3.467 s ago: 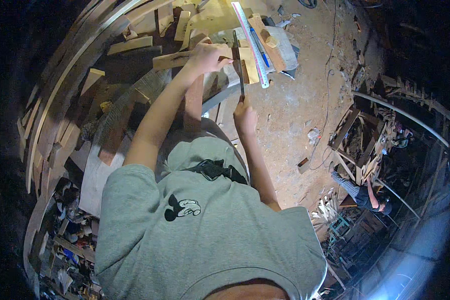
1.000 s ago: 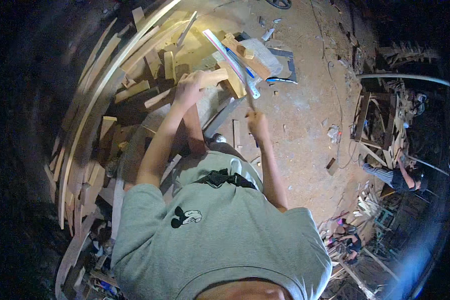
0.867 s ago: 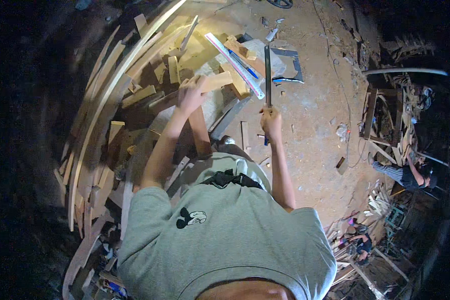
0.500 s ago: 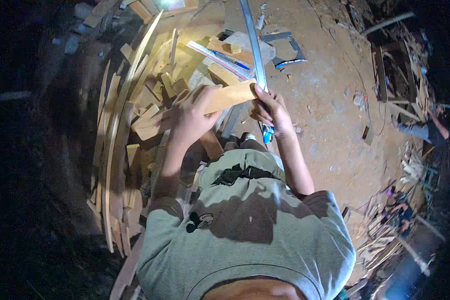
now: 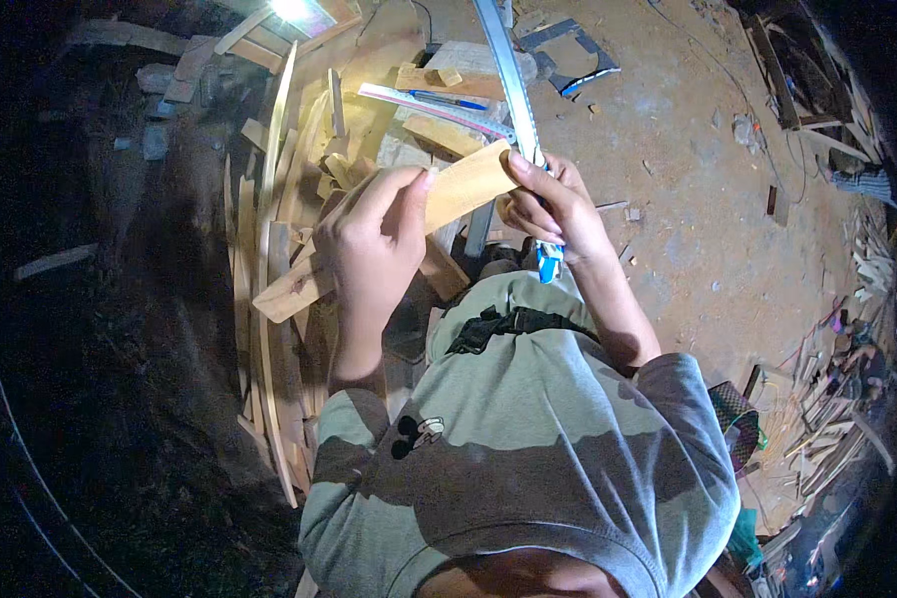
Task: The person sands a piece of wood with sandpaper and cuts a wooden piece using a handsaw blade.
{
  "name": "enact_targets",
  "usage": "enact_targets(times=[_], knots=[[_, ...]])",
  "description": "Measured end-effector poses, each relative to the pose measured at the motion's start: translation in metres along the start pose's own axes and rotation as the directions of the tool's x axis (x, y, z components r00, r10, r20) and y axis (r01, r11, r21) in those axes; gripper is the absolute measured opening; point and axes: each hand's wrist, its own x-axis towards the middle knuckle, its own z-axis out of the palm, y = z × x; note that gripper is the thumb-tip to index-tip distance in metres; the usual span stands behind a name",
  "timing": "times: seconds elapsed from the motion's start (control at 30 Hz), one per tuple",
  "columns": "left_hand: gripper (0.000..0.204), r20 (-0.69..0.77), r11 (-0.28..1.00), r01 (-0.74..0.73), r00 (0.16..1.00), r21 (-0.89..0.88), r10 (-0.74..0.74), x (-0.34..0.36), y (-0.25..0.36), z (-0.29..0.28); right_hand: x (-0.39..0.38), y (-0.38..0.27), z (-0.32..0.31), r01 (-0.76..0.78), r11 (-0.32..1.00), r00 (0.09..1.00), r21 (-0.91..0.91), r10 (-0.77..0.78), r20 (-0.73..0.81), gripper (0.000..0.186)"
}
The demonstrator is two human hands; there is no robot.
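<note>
My left hand [image 5: 374, 244] is closed on a pale wooden slat [image 5: 468, 184], which slants up toward my right hand. My right hand [image 5: 558, 214] grips the blue-handled lower end of a long, narrow metal blade [image 5: 508, 70], its thumb pressing on the slat's upper end. The blade crosses behind that end. Beyond the slat, a ruler [image 5: 399, 98], a blue pen [image 5: 458, 102] and small wooden pieces [image 5: 424, 134] lie on a pale worn support.
Long planks [image 5: 267, 259] and offcuts crowd the left. The dirt floor [image 5: 683, 229] on the right holds scattered debris and a cable. A wooden frame [image 5: 772, 70] stands upper right. Co-workers' striped trousers [image 5: 862, 184] and a figure [image 5: 857, 369] show among wood scraps at right.
Both hands have come together at the slat, which has been raised from the work spot. The blade has swung up beside it, and the view has shifted.
</note>
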Motion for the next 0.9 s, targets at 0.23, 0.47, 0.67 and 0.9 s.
enact_targets(times=[0.23, 0.47, 0.67, 0.9], knots=[[0.013, 0.051, 0.993, 0.074, 0.996, -0.094, -0.069, 0.002, 0.008, -0.001, -0.003, -0.006, -0.001, 0.03, 0.999, 0.999, 0.029, -0.03, 0.017, 0.022], [0.04, 0.141, 0.919, -0.339, 0.938, 0.202, 0.316, 0.009, 0.006, -0.001, -0.001, -0.01, -0.006, 0.054, 0.998, 0.999, 0.029, -0.054, -0.008, 0.023], [0.047, 0.229, 0.919, -0.374, 0.912, 0.122, 0.341, 0.006, -0.002, 0.001, 0.002, -0.006, -0.009, 0.057, 0.997, 0.998, 0.045, -0.056, -0.015, 0.023], [0.05, 0.316, 0.886, -0.463, 0.844, 0.021, 0.433, 0.0, -0.023, -0.002, 0.004, -0.007, -0.008, 0.036, 0.999, 0.997, 0.041, -0.033, -0.071, 0.025]])
